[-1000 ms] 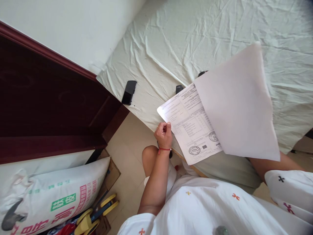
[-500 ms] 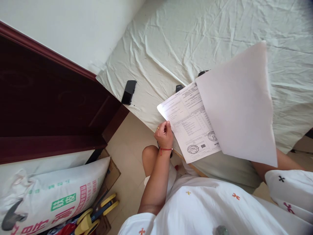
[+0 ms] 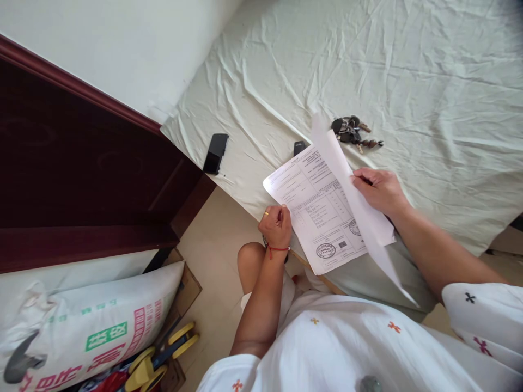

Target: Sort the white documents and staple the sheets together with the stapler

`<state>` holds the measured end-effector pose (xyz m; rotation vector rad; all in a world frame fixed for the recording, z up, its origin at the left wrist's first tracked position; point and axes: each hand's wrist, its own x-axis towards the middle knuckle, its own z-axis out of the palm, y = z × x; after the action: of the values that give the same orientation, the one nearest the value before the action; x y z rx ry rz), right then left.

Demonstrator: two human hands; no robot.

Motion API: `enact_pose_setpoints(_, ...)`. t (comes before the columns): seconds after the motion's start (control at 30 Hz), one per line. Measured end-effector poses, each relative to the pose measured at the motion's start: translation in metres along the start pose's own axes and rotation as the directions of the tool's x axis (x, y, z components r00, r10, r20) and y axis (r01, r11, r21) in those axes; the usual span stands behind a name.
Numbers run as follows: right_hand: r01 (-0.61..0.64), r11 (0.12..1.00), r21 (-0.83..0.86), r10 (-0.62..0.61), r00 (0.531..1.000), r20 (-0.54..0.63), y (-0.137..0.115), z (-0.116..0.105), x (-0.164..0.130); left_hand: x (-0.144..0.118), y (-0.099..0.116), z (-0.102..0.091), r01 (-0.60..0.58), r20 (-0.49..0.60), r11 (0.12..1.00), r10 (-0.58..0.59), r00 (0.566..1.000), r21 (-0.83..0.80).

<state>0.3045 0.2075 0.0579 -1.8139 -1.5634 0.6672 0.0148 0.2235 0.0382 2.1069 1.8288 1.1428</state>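
place: home bedroom | signs: sheeted bed, dark wooden headboard, keys, phone

Your form's print too small to read, its right part hidden under the lifted sheet, a small black thing half hidden behind its top edge, your right hand's fingertips behind the sheet, sack cut off at the left edge

The sheet on the bed is pale green. The form is white with black print and 2 round dark stamps. The phone is black. The headboard is dark red-brown. The sack is white with green and pink lettering. The shirt is white with small orange crosses.
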Motion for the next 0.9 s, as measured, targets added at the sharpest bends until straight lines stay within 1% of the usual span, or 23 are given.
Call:
enact_pose_setpoints(0.13,-0.068,0.994,0.09,0.068,0.998,-0.007,0.004,0.001,0.001,-0.002,-0.001,-0.003,0.015,0.027,1.0,-0.015,1.0,-0.001)
enact_pose_setpoints(0.27,-0.062,0.987,0.145,0.063,0.998,0.003,0.001,-0.001,0.0,-0.003,-0.002,-0.004,0.025,-0.004,1.0,-0.025,1.0,-0.019)
enact_pose_setpoints(0.4,-0.046,0.988,0.147,0.047,0.999,-0.006,0.001,-0.001,0.001,-0.003,-0.001,-0.004,0.058,-0.014,0.998,-0.058,0.998,0.005)
enact_pose_setpoints(0.47,-0.047,0.989,0.142,0.049,0.999,-0.008,0.002,-0.001,0.001,-0.005,0.001,-0.005,0.03,-0.025,0.999,-0.031,0.999,-0.011)
enact_pose_setpoints(0.53,-0.051,0.988,0.147,0.052,0.999,-0.004,0.002,0.0,0.001,-0.007,0.005,-0.007,-0.023,-0.031,0.999,0.022,0.999,-0.046)
enact_pose_setpoints(0.63,-0.057,0.985,0.161,0.058,0.998,0.002,0.002,0.0,0.001,-0.01,0.017,-0.016,-0.092,-0.037,0.992,0.089,0.995,-0.084)
enact_pose_setpoints(0.73,-0.055,0.986,0.156,0.056,0.998,0.001,0.003,0.001,0.001,-0.007,0.037,-0.029,-0.094,-0.01,0.991,0.093,0.996,-0.09)
enact_pose_setpoints(0.83,-0.05,0.989,0.14,0.052,0.999,-0.011,0.003,0.001,0.002,0.0,0.062,-0.041,0.026,0.067,0.983,-0.014,0.998,-0.18)
enact_pose_setpoints(0.9,-0.047,0.99,0.131,0.05,0.999,-0.014,0.003,0.001,0.002,0.004,0.078,-0.047,0.157,0.122,0.942,-0.126,0.984,-0.295)
